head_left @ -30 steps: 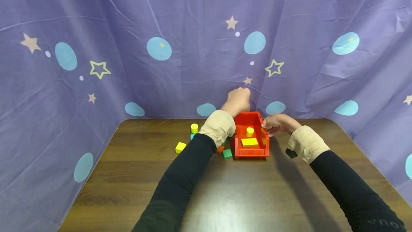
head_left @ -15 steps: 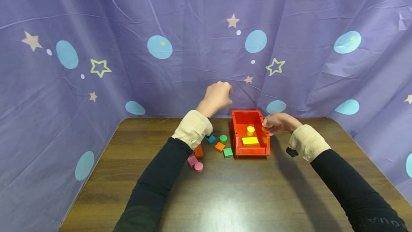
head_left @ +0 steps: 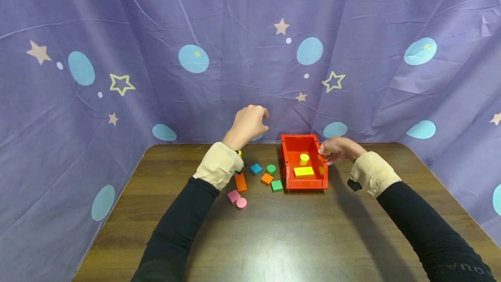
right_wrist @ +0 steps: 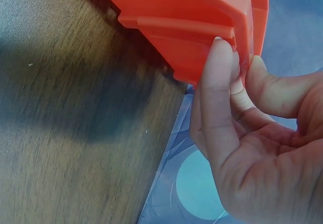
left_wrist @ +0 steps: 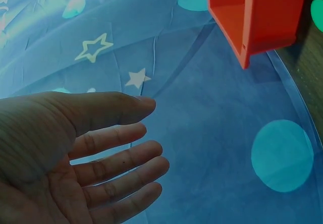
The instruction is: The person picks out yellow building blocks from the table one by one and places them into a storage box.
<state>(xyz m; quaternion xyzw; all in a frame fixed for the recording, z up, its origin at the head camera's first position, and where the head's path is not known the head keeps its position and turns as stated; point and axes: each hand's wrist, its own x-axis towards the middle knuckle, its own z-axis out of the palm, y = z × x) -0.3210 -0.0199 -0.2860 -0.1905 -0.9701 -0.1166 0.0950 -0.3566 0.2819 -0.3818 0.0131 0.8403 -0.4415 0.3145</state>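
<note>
A red plastic bin [head_left: 306, 184] stands near the table's far edge, with a yellow cylinder [head_left: 304, 159] and a yellow rectangular block [head_left: 303, 172] inside. My right hand [head_left: 339, 150] pinches the bin's right side wall; the right wrist view shows the thumb [right_wrist: 272, 93] on one face and fingers on the other. My left hand [head_left: 247, 124] is raised left of the bin, above the far part of the table. In the left wrist view its fingers [left_wrist: 126, 161] are relaxed and apart from the thumb, with nothing between them.
Loose blocks lie left of the bin: blue [head_left: 256, 169], green cylinder [head_left: 271, 169], orange [head_left: 267, 179], green [head_left: 276, 186], long orange [head_left: 240, 182], pink square [head_left: 234, 196] and pink cylinder [head_left: 241, 203]. Others are partly hidden behind the left cuff [head_left: 219, 165]. A purple curtain [head_left: 242, 16] hangs behind.
My left hand has moved left from over the bin's back left edge, and its fingers have loosened. Blocks under that arm have come into view. My right hand has stayed on the bin.
</note>
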